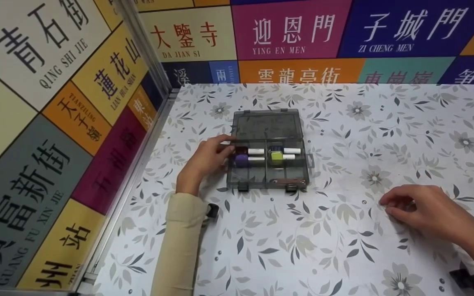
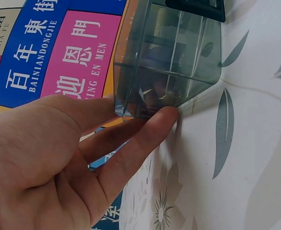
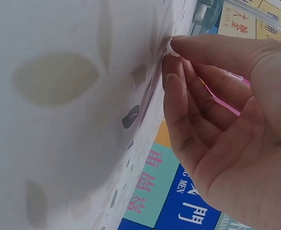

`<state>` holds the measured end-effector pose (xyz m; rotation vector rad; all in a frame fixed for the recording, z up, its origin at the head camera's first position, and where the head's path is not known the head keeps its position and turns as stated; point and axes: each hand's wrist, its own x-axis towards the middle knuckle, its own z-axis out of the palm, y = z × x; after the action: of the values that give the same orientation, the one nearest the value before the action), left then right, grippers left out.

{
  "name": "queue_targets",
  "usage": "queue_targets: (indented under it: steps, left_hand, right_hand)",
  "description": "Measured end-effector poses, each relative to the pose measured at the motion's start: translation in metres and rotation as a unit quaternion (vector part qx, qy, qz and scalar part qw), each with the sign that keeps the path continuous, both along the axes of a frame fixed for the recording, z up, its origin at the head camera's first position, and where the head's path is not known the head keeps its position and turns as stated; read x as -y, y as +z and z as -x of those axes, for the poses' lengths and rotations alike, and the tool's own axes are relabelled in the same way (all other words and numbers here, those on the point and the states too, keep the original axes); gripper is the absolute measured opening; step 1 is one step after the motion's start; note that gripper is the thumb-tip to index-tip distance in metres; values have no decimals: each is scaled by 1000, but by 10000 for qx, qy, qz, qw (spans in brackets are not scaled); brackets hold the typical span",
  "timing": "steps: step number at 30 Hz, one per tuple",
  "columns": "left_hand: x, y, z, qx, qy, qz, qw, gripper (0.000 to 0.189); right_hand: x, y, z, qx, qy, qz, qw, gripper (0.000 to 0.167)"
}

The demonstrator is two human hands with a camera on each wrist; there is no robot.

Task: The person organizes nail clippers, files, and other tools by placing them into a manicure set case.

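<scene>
A smoky clear plastic box [image 1: 246, 174] lies open on the table, its lid [image 1: 268, 125] folded back. Inside are nail polish bottles with white caps: a dark red one [image 1: 242, 151], a purple one [image 1: 242, 160], a dark blue one [image 1: 276, 149] and a yellow-green one [image 1: 277, 158]. A flat coppery piece [image 1: 288, 181] lies in the front right compartment. My left hand [image 1: 208, 158] touches the box's left side with thumb and fairly straight fingers. My right hand [image 1: 424, 207] rests near the tabletop, well right of the box, fingers loosely bent and nothing visibly held.
A white tablecloth [image 1: 344, 250] with grey leaves and flowers covers the table. Colourful sign panels [image 1: 286, 28] stand along the back, and more panels [image 1: 93, 135] line the left side. Dark latches [image 1: 243, 187] stick out at the box's front edge.
</scene>
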<state>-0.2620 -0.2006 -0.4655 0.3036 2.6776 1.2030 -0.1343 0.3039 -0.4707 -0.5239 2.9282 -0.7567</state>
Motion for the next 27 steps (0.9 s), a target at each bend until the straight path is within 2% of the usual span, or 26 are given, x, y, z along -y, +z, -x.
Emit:
queue_targets:
  steps: [11,20,27]
  left_hand:
    - [0,1,-1,-6,54,34,10000,39]
    - [1,-2,0,21,11,-34,10000,41]
    - [-1,0,0,83,18,-149,9999,41]
  right_hand:
    - [12,2,2,-692,31,411,9968,25]
    - [40,10,12,-1300,460,622,9885,30]
    - [67,17,20,-1438,629,672,9853,27]
